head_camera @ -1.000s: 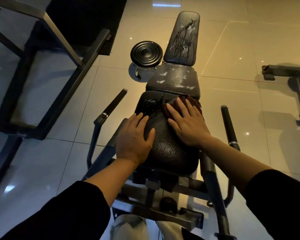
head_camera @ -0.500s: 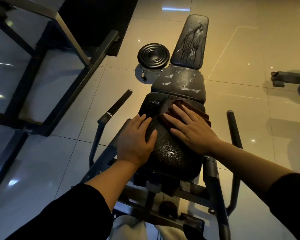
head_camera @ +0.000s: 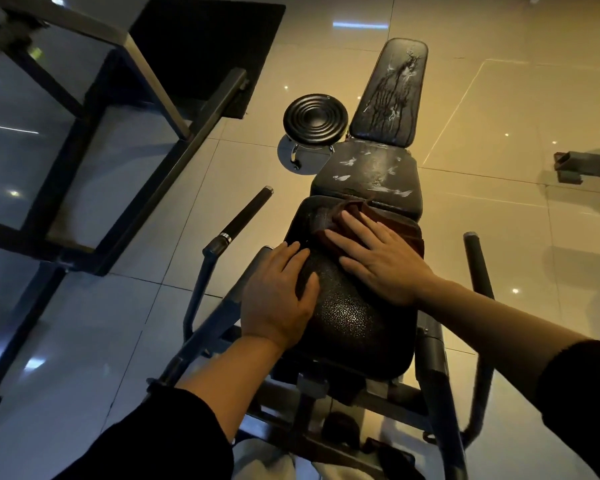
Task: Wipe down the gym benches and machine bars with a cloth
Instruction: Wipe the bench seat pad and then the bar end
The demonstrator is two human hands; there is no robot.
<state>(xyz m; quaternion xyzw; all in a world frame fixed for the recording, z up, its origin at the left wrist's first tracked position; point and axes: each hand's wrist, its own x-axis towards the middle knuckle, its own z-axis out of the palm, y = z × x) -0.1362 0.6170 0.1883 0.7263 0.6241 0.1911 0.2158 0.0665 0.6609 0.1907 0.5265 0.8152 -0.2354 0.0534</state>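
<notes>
View from above, looking down past two forearms in black sleeves (head_camera: pixel 160 441) at a gym machine on a glossy tiled floor (head_camera: pixel 499 116).

Nearest, at the bottom edge, is the machine's dark metal frame (head_camera: pixel 437 382), with bolts and crossbars below a pad.

Above the frame sits a rounded black pad (head_camera: pixel 354 323) with a pebbled surface. The left hand (head_camera: pixel 278 299) lies flat on the pad's left side, fingers straight and together, grasping nothing. The right hand (head_camera: pixel 381 261) is also released and flat, fingers spread, pressing a dark reddish-brown cloth (head_camera: pixel 392 226) against the far end of the pad. The cloth is bunched under and beyond the fingers, at the pad's top edge.

Two handle bars stand out on either side: the left bar (head_camera: pixel 243 216) angles up and away with a black grip and a silver ring, and the right bar (head_camera: pixel 475 265) runs nearly upright beside the right wrist.

Just past the cloth is a bench seat (head_camera: pixel 371 178), black and scuffed with pale marks. Beyond it the long backrest (head_camera: pixel 392 95) stretches away, cracked down the middle.

Left of the bench stands a round black stool (head_camera: pixel 315 119) with ringed grooves on top.

Far left is a large dark rack (head_camera: pixel 146 150) of square tubing, and behind it a black mat (head_camera: pixel 205 46). At the far right edge, part of another machine's bar (head_camera: pixel 586 166) shows.
</notes>
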